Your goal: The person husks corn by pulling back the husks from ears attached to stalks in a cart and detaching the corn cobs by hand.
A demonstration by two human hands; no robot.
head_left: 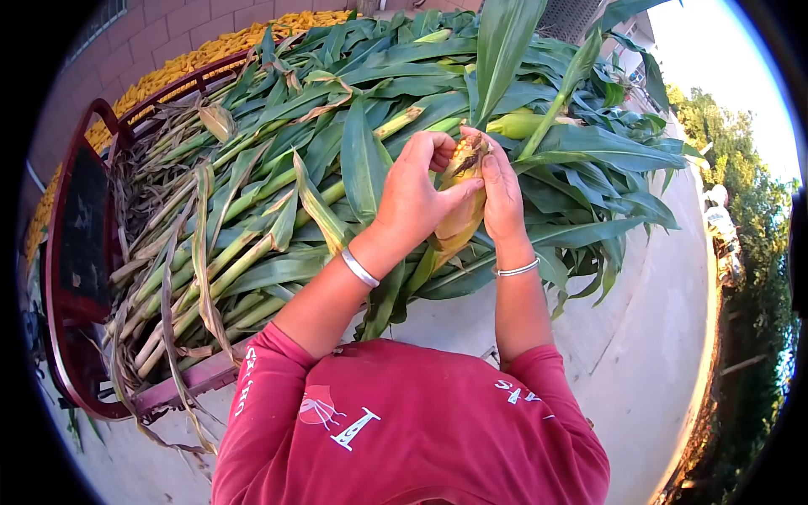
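Between my two hands is an ear of corn (459,206), tip up, wrapped in a pale yellow husk. Yellow kernels and dark dried silk show at its top. My left hand (425,181) presses its thumb across the husk, with the fingers curled near the tip. On the other side my right hand (500,189) is closed around the ear, its thumb by the silk. Green corn stalks (278,189) with long leaves lie heaped right behind the ear. Another ear in green husk (518,125) lies among the leaves just beyond my right hand.
A dark red metal cart (71,278) carries the stalks, its raised end frame at the left. Husked yellow cobs (202,61) are piled along a brick wall (181,25) at the back. Pale concrete ground (623,337) stretches to the right, with bushes (757,219) beyond.
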